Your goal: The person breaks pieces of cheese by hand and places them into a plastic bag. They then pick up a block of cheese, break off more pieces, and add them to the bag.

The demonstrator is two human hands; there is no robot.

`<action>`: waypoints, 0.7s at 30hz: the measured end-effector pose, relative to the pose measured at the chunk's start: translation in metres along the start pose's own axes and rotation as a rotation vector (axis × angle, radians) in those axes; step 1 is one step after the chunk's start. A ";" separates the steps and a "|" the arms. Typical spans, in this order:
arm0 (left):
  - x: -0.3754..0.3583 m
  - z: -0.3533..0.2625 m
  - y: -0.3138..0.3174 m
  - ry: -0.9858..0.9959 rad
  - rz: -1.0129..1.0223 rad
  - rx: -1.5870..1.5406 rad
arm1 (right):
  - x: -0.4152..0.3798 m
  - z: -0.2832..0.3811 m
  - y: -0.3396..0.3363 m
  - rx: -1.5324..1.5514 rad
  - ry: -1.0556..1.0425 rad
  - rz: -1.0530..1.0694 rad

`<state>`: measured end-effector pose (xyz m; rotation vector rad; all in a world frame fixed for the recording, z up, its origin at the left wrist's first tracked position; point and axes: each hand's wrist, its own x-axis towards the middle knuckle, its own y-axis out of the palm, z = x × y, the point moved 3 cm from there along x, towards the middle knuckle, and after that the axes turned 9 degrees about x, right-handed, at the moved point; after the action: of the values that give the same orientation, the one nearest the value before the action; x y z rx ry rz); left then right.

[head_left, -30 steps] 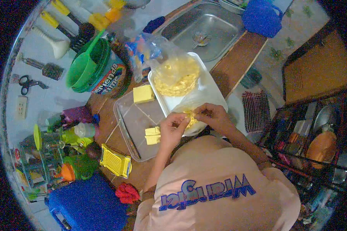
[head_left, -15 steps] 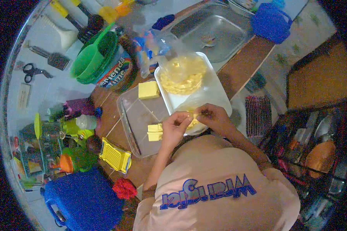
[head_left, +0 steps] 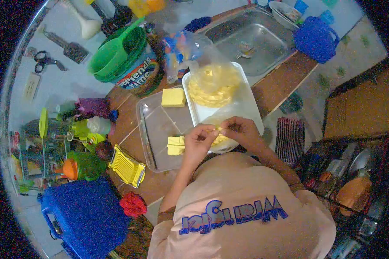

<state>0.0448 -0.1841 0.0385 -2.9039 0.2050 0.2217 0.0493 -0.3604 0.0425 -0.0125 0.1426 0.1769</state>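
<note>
My left hand and my right hand meet over the near end of a white tray, fingertips pinched together on a small yellow piece. More yellow pieces lie below my fingers, in what looks like a clear plastic bag. Farther up the tray sits a pile of thin yellow pieces, partly under clear plastic. To the left, a clear shallow lid holds a yellow block, smaller cut yellow blocks beside my left hand, and a thin dark knife.
A yellow slicer and a red cloth lie at the left, near a blue container. Behind are a green-rimmed bucket, a metal sink and a blue pitcher. A dish rack stands right.
The view has shifted slightly, so the surroundings appear a little moved. Both hands keep nearly the same pinched pose over the tray's near end.
</note>
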 end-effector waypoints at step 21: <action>-0.002 0.007 -0.010 0.057 -0.084 0.017 | 0.010 0.020 0.014 -0.041 0.026 0.107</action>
<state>0.0438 -0.1729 0.0345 -2.8965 0.0934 0.1233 0.0597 -0.3447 0.0605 -0.0483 0.1655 0.2861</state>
